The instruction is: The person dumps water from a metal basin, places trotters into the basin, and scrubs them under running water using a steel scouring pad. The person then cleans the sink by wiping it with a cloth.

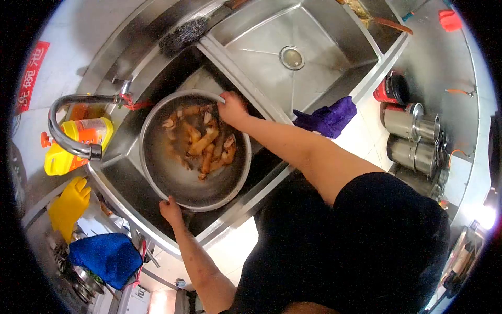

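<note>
A round metal basin (180,194) holds cloudy water and several brown pieces of meat (201,138), bunched toward its upper part. It sits in or over the left sink compartment, tilt unclear. My left hand (171,210) grips the basin's lower left rim, with the fingers wrapped round the edge and partly hidden. At the upper right rim, my right hand (232,108) is closed on the edge. The curved faucet (68,141) hangs to the left of the basin, its spout outside the rim.
Right of the basin is a second sink compartment (319,68) with a drain. A purple cloth (329,118) hangs on the front edge. Yellow bottles (78,144), a yellow glove (70,206) and a blue cloth (107,259) are at the left. Metal pots (410,152) stand at the right.
</note>
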